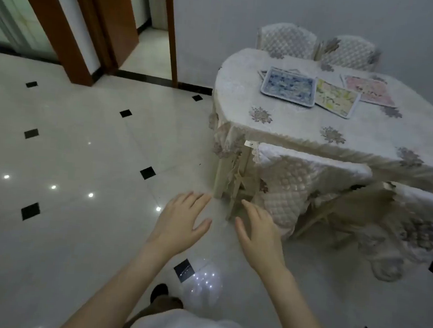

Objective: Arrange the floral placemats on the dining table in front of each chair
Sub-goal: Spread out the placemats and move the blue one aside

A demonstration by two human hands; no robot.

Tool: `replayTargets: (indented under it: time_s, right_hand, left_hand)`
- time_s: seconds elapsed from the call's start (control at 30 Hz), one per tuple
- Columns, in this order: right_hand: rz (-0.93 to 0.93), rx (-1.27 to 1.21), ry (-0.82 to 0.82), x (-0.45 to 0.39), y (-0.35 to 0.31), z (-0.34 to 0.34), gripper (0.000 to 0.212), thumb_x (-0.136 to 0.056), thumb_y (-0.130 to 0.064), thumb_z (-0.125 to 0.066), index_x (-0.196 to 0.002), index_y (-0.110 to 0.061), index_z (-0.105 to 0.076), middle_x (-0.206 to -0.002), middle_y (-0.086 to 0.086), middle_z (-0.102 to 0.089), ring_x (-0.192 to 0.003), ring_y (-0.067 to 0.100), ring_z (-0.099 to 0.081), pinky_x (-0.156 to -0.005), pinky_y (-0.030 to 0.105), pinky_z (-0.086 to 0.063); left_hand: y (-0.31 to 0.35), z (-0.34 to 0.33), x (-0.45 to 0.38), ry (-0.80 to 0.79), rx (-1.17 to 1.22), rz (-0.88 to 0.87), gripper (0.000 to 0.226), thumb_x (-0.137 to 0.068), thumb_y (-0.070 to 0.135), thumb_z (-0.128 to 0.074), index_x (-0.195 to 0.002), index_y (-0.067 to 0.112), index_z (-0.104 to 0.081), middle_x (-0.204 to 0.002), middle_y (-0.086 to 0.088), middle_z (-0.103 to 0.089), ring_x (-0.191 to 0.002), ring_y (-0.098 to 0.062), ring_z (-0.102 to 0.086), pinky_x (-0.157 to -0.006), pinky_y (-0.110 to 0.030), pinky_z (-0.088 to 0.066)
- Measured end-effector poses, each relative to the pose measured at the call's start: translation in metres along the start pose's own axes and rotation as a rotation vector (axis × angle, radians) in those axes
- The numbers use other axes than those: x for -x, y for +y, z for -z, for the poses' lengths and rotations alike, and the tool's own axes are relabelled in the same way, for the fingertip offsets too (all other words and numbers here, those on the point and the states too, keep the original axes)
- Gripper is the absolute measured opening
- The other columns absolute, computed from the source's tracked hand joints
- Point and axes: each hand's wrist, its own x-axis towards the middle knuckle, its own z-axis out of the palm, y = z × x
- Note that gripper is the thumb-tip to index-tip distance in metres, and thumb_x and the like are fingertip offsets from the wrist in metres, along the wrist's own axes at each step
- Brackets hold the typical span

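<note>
Three floral placemats lie bunched on the far half of the dining table point(303, 134): a blue one point(288, 88), a yellow one point(336, 98) partly under it, and a pink one point(370, 90) behind. The edge of a further mat peeks out under the blue one. My left hand point(182, 220) and my right hand point(259, 234) hover over the floor, short of the table's near left corner, both with fingers spread and holding nothing.
Two quilted chairs point(287, 42) point(348, 52) stand at the far side against the wall. Two more point(286, 185) point(418, 221) are tucked in at the near side. A glossy tiled floor point(81, 153) spreads to the left, with wooden door frames point(53, 21) beyond.
</note>
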Motion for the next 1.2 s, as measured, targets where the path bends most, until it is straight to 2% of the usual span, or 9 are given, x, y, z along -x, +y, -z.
replayTargets:
  time_s: [0.1,0.27,0.37,0.6,0.7,0.83,1.07,1.2]
  right_hand:
    - [0.025,-0.006,0.040,-0.029,-0.011,-0.002,0.046,-0.096,-0.033,-0.047,-0.139,-0.018,-0.044,-0.138,-0.002,-0.051,-0.129,0.016,-0.043,-0.108,0.038,-0.038]
    - [0.041,0.022,0.104,-0.088,-0.040,-0.016,0.043,-0.095,-0.030,-0.049,-0.136,-0.016,-0.048,-0.136,0.000,-0.054,-0.129,0.019,-0.044,-0.106,0.043,-0.039]
    - [0.012,0.055,0.113,-0.124,-0.055,-0.036,0.044,-0.095,-0.031,-0.049,-0.136,-0.014,-0.049,-0.137,0.001,-0.055,-0.129,0.021,-0.044,-0.106,0.044,-0.039]
    - [-0.085,0.039,0.152,-0.208,-0.108,-0.080,0.044,-0.094,-0.032,-0.050,-0.135,-0.017,-0.048,-0.136,0.000,-0.055,-0.128,0.020,-0.045,-0.107,0.042,-0.038]
    - [-0.091,0.059,0.165,-0.242,-0.123,-0.083,0.045,-0.094,-0.033,-0.047,-0.137,-0.018,-0.047,-0.137,0.000,-0.054,-0.129,0.019,-0.045,-0.107,0.042,-0.039]
    - [-0.110,0.126,0.172,-0.283,-0.131,-0.079,0.047,-0.095,-0.035,-0.045,-0.139,-0.017,-0.046,-0.138,0.001,-0.052,-0.130,0.020,-0.044,-0.107,0.043,-0.038]
    - [-0.102,0.206,0.158,-0.361,-0.121,-0.085,0.047,-0.095,-0.032,-0.048,-0.139,-0.015,-0.046,-0.142,0.006,-0.048,-0.134,0.026,-0.041,-0.107,0.045,-0.036]
    - [-0.111,0.165,0.169,-0.424,-0.099,-0.086,0.046,-0.095,-0.032,-0.049,-0.137,-0.015,-0.047,-0.143,0.008,-0.047,-0.134,0.026,-0.041,-0.107,0.044,-0.036]
  left_hand:
    - [-0.021,0.013,-0.017,0.074,-0.014,-0.001,0.056,-0.088,0.046,-0.040,-0.132,0.015,-0.053,-0.129,-0.005,-0.059,-0.121,-0.027,-0.052,-0.104,-0.037,-0.037]
    - [-0.076,0.037,-0.062,0.167,0.009,0.036,0.055,-0.090,0.044,-0.043,-0.138,0.017,-0.048,-0.137,-0.003,-0.053,-0.128,-0.023,-0.045,-0.108,-0.038,-0.035]
    - [-0.116,0.049,-0.091,0.148,-0.013,0.023,0.058,-0.089,0.047,-0.037,-0.138,0.018,-0.046,-0.136,-0.001,-0.053,-0.127,-0.021,-0.046,-0.108,-0.036,-0.033]
    - [-0.204,0.075,-0.157,0.051,-0.041,-0.032,0.057,-0.089,0.048,-0.039,-0.139,0.022,-0.043,-0.136,0.002,-0.052,-0.127,-0.019,-0.044,-0.106,-0.033,-0.031]
    - [-0.234,0.095,-0.192,0.063,-0.035,-0.058,0.056,-0.089,0.047,-0.039,-0.138,0.020,-0.046,-0.135,0.001,-0.053,-0.126,-0.020,-0.045,-0.105,-0.033,-0.032]
    - [-0.254,0.108,-0.237,0.093,-0.005,-0.079,0.056,-0.089,0.043,-0.044,-0.138,0.018,-0.045,-0.135,-0.001,-0.053,-0.126,-0.023,-0.044,-0.105,-0.036,-0.034]
    - [-0.267,0.087,-0.315,0.016,0.021,-0.135,0.055,-0.092,0.039,-0.049,-0.141,0.017,-0.043,-0.138,-0.004,-0.052,-0.129,-0.023,-0.042,-0.110,-0.034,-0.028]
    - [-0.276,0.075,-0.378,-0.028,-0.003,-0.156,0.057,-0.091,0.045,-0.042,-0.142,0.020,-0.040,-0.140,-0.001,-0.049,-0.131,-0.021,-0.040,-0.111,-0.034,-0.027]
